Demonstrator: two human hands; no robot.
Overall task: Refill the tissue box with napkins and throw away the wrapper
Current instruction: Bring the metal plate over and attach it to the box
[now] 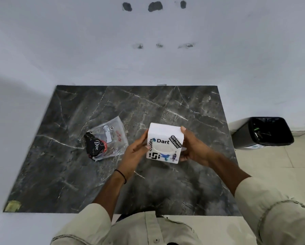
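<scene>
One white tissue box (165,143) sits at the middle of the frame, and about six stickers show on its near face. Two hands are in view: the left hand (134,152) left of centre, the right hand (194,149) right of centre. One clear plastic wrapper (106,140) lies at middle left. One black bin (264,132) stands at the right edge. One dark marble table (77,174) fills the middle. One black wristband (121,175) shows at lower centre. On the wall at top are three dark marks.
</scene>
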